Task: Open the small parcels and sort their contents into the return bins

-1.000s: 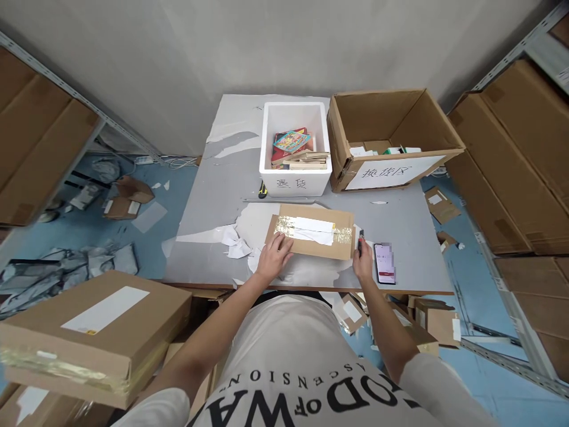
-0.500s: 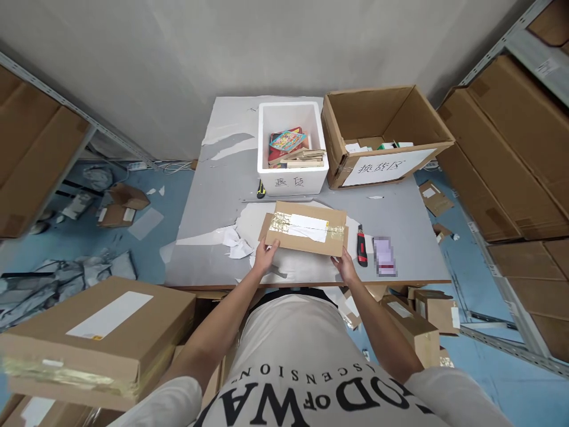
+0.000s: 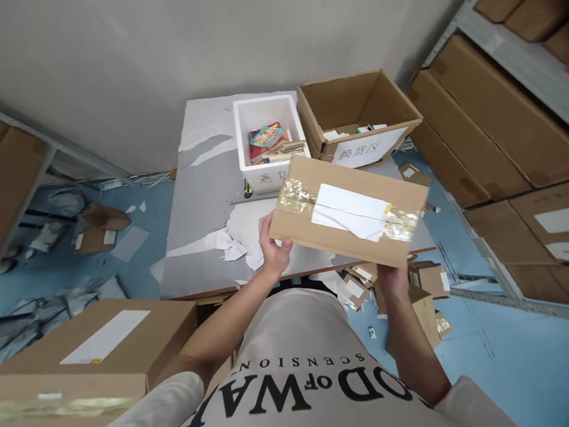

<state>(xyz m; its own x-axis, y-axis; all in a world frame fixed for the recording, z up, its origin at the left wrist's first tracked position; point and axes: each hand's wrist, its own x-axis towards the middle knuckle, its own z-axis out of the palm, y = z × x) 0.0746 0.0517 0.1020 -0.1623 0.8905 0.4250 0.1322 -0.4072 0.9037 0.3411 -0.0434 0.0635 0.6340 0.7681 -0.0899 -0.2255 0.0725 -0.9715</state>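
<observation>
A flat cardboard box [image 3: 351, 178] is held up over the table's front right part, tilted so its top faces me. Across that top runs shiny tape [image 3: 296, 197], with a white label [image 3: 347, 210] in the middle. My left hand [image 3: 275, 246] grips the box's lower left corner, thumb in front. Under its lower right end, my right hand [image 3: 393, 281] is closed on the edge, its fingers mostly hidden by the box. Torn white paper [image 3: 231, 244] lies on the table left of my left hand.
Behind the box stand a white foam bin [image 3: 242, 127] with books [image 3: 267, 137] and an open carton [image 3: 311, 118]. A yellow-black cutter [image 3: 248, 189] lies by the bin. Large boxes [image 3: 482, 130] fill the right shelf; another big box [image 3: 146, 338] sits at lower left.
Both hands have raised the box off the table, toward me and to the right. It now hides the red cutter and the blurred purple item. The view has shifted slightly.
</observation>
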